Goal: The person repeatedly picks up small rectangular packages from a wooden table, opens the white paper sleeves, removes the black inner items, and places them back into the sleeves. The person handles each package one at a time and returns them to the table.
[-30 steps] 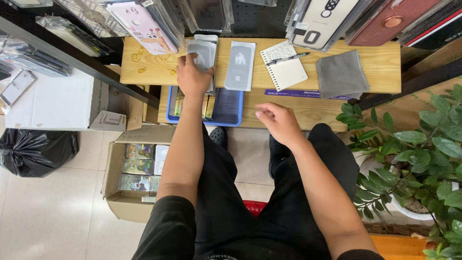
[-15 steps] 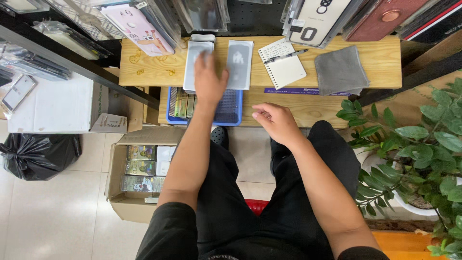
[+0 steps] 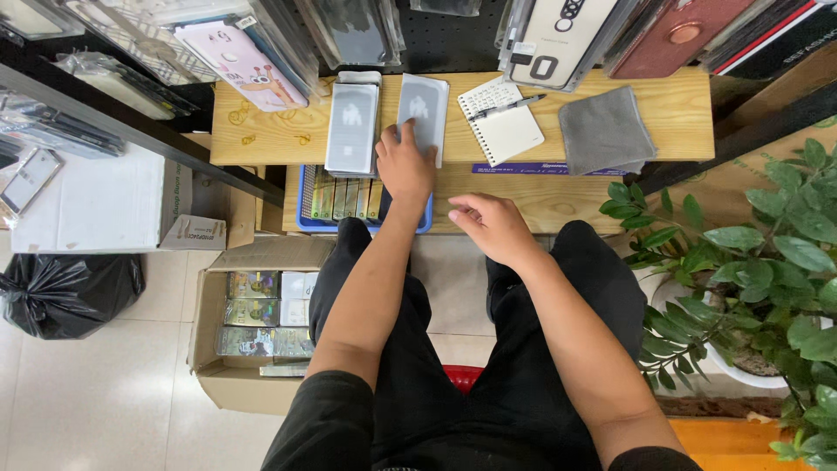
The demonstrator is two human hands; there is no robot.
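At 9 o'clock from your hands, a black bag (image 3: 65,295) sits on the floor beside an open cardboard box (image 3: 253,336) of packets. At 11 o'clock, a stack of grey flat packets (image 3: 351,126) lies on the wooden shelf (image 3: 261,139), just above a blue tray (image 3: 349,199) of upright packs. Your left hand (image 3: 405,166) lies palm-down, fingers loosely spread, fingertips pressing the lower edge of a second grey packet (image 3: 425,106) at 12 o'clock. Your right hand (image 3: 493,225) hovers over the lower board, fingers lightly curled and close together, gripping nothing. At 1 o'clock: a spiral notebook (image 3: 501,122) with pen (image 3: 506,106), then a grey cloth (image 3: 604,131). Potted plant (image 3: 750,262) at 3 o'clock.
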